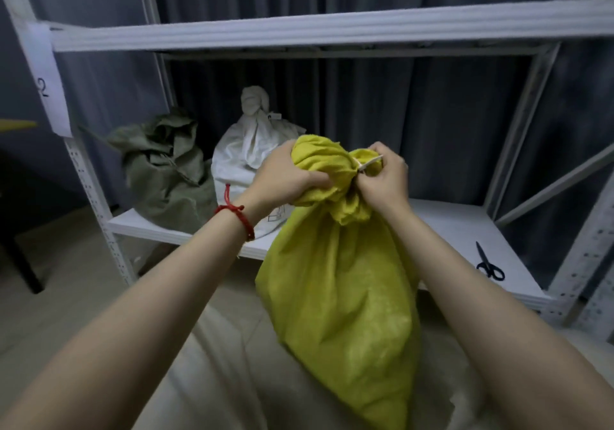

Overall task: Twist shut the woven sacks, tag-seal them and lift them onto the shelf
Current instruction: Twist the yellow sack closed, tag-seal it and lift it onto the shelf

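A yellow sack [342,296] in the foreground: left grip [282,177] clasps its twisted neck from nine o'clock, right grip [385,178] pinches the white tag [369,165] at three o'clock.

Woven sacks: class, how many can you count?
3. A green sack and a white sack sit on the shelf; the left hand and right hand hold the yellow sack. Others may be hidden.
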